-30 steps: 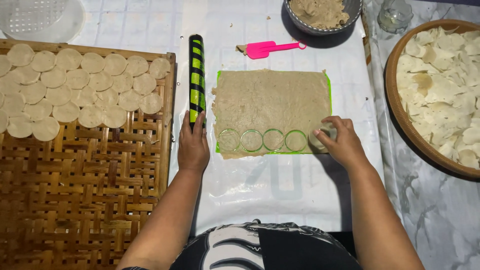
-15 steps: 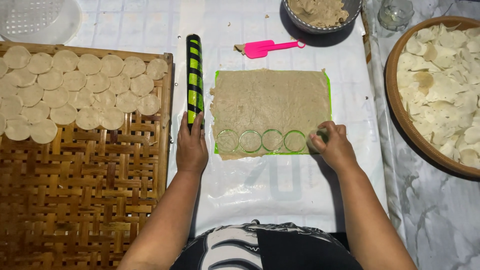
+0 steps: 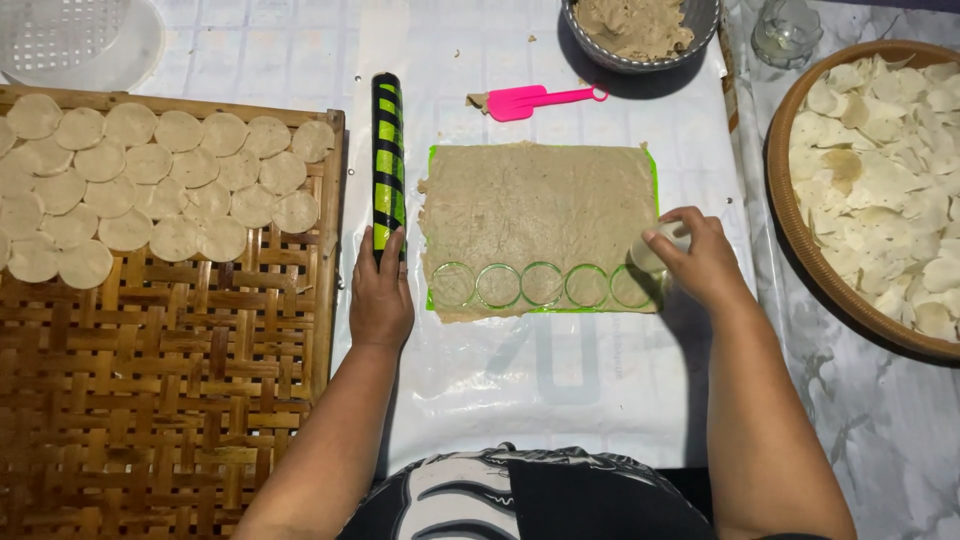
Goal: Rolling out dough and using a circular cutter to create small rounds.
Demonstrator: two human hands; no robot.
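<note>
We see the left hand (image 3: 380, 295) resting palm-down w/ fingers loose on the near end of the green-black roller (image 3: 387, 160), just left of the dough sheet (image 3: 540, 215). Right hand (image 3: 700, 262) is closed round a small clear cutter (image 3: 655, 250), probably a cup, at the sheet's right edge beside five cut rings (image 3: 541, 284). Woven tray (image 3: 170, 400) w/ dough discs (image 3: 150, 180) lies left.
</note>
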